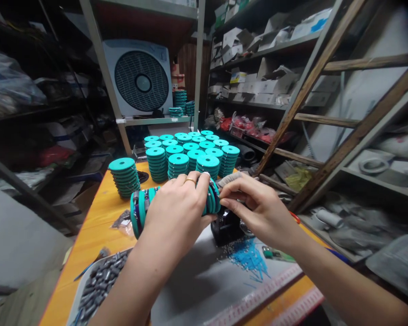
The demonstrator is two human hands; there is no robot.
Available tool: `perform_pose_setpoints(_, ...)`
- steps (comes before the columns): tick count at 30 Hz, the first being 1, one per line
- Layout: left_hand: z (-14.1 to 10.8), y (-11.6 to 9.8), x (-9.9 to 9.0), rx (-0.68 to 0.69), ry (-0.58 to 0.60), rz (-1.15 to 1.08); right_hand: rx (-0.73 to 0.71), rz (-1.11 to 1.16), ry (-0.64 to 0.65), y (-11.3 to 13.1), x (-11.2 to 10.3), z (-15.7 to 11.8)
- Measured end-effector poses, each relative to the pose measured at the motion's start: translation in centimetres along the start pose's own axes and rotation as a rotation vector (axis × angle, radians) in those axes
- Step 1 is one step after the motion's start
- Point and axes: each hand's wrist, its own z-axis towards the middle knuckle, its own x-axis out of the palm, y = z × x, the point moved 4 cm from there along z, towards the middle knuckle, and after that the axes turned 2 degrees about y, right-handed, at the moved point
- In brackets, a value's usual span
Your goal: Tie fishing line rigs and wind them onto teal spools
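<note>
We find no brand, label or writing clear enough to read; the cartons on the shelves to the right are too small and blurred. Our left hand wraps over a row of teal spools held sideways just above the orange desk, fingers clenched around it. Our right hand pinches the row's right end between thumb and fingertips. Under that hand sits a small black device, and just below it lies a scatter of blue slivers on a grey mat. Below our left hand a tray of dark grey pieces rests on the desk. Beyond both hands stand stacks of teal spools. Farther back a white box fan sits on a metal rack, and a wooden ladder leans at the right of this cramped, dim storeroom.
</note>
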Motion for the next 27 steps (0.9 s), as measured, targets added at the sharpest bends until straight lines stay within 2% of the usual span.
perform_pose_setpoints(3,0.0,0.0,0.0,0.0,0.001,0.001,0.126,0.278,0.022,-0.9,0.1,0.2)
perform_pose_setpoints(8,0.1,-0.1,0.1,0.005,-0.004,0.009,0.164,0.313,0.061,-0.8,0.0,0.7)
perform_pose_setpoints(14,0.0,-0.1,0.0,0.009,0.01,0.015,0.114,0.189,0.073,-0.6,-0.1,1.2)
perform_pose_setpoints(17,-0.1,-0.2,-0.3,0.008,0.004,0.029,0.013,0.067,-0.054,-0.1,-0.4,0.3)
perform_pose_setpoints(19,-0.1,-0.5,-0.5,0.024,-0.003,0.032,-0.037,-0.008,-0.158,0.3,-0.5,-1.4)
perform_pose_setpoints(20,-0.1,-0.6,-0.7,0.036,-0.005,0.035,-0.042,-0.046,-0.156,0.4,-0.2,-2.5)
perform_pose_setpoints(21,-0.2,-0.7,-0.9,0.046,-0.007,0.041,-0.035,-0.099,-0.105,0.4,0.4,-3.7)
perform_pose_setpoints(24,-0.8,-0.9,-1.8,0.075,-0.018,0.03,0.056,-0.293,0.223,-0.8,3.2,-7.4)
perform_pose_setpoints(25,-1.1,-0.7,-2.3,0.087,-0.024,0.002,0.1,-0.371,0.275,-1.5,4.0,-8.5)
perform_pose_setpoints(27,-2.3,0.0,-3.3,0.122,-0.047,-0.098,0.189,-0.497,0.269,-2.9,5.1,-10.0)
